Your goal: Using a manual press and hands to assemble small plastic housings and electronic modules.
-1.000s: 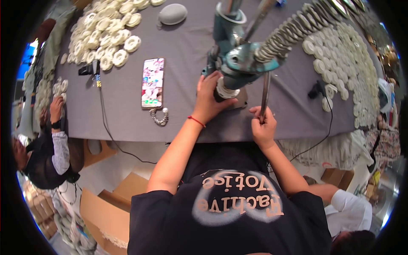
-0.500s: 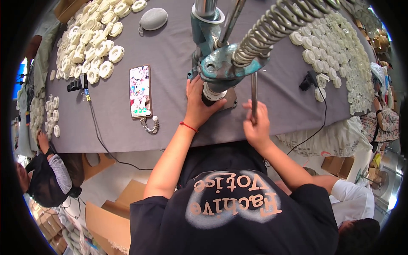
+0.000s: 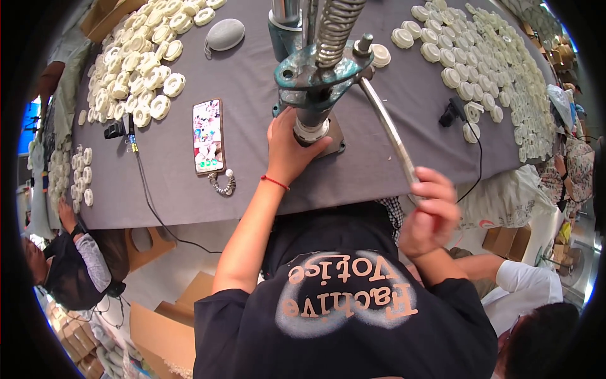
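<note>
Lever (image 3: 386,120): one; your right hand (image 3: 432,211) closes on its near end, fingers curled. Ring (image 3: 312,132): one, under the press (image 3: 302,76); your left hand (image 3: 288,150) curves half-open around it, grip partly hidden. Phone (image 3: 208,136): one, left. Farther: one left heap (image 3: 134,66), one right group (image 3: 461,71) of rings.

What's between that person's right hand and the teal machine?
In the head view, a metal bar runs from the teal machine to the right hand, over grey cloth.

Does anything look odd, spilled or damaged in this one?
Nothing looks spilled. Teal paint on the press plate below the spring looks patchy, perhaps worn. A lit phone lies among the work, unlike the white parts.
</note>
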Motion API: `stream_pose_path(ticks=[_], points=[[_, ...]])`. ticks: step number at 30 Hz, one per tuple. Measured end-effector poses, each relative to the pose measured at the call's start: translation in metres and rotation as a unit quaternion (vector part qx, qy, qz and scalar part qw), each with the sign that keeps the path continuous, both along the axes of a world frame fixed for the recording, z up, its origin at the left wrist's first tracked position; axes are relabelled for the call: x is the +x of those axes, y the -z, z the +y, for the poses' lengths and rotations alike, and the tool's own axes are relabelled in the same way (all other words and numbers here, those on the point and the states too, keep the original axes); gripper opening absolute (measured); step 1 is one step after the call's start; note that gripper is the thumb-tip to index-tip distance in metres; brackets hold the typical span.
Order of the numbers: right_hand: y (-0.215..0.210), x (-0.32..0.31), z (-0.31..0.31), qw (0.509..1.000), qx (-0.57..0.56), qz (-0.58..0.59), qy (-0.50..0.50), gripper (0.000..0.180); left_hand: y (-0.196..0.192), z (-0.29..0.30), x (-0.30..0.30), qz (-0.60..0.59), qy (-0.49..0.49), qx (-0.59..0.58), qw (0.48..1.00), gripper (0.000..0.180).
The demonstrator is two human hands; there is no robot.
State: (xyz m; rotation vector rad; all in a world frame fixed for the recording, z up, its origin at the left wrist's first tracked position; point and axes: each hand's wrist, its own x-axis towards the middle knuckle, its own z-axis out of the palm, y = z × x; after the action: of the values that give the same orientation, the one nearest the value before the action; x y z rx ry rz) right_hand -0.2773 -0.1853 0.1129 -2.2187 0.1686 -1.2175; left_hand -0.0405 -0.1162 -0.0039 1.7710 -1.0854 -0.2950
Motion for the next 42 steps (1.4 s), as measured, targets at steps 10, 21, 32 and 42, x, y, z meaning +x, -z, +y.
stream_pose_path(ticks=[10, 21, 32, 42], points=[[-0.079, 0.172, -0.074, 0.967, 0.248, -0.063, -0.016, 0.044, -0.012, 0.002, -0.003, 0.047, -0.002, 0.027, 0.999, 0.059], [0.055, 0.038, 0.031, 0.761, 0.618, 0.148, -0.132, 0.041, -0.041, 0.073, -0.06, -0.098, 0.0, 0.003, 0.995, 0.068], [0.017, 0.038, 0.026, 0.8, 0.54, 0.231, -0.119, 0.034, -0.088, 0.088, -0.062, 0.389, 0.101, -0.006, 0.916, 0.061], [-0.009, 0.036, 0.027, 0.872, 0.399, 0.264, -0.102, 0.036, -0.091, 0.09, -0.064, 0.494, 0.129, -0.051, 0.858, 0.037]])
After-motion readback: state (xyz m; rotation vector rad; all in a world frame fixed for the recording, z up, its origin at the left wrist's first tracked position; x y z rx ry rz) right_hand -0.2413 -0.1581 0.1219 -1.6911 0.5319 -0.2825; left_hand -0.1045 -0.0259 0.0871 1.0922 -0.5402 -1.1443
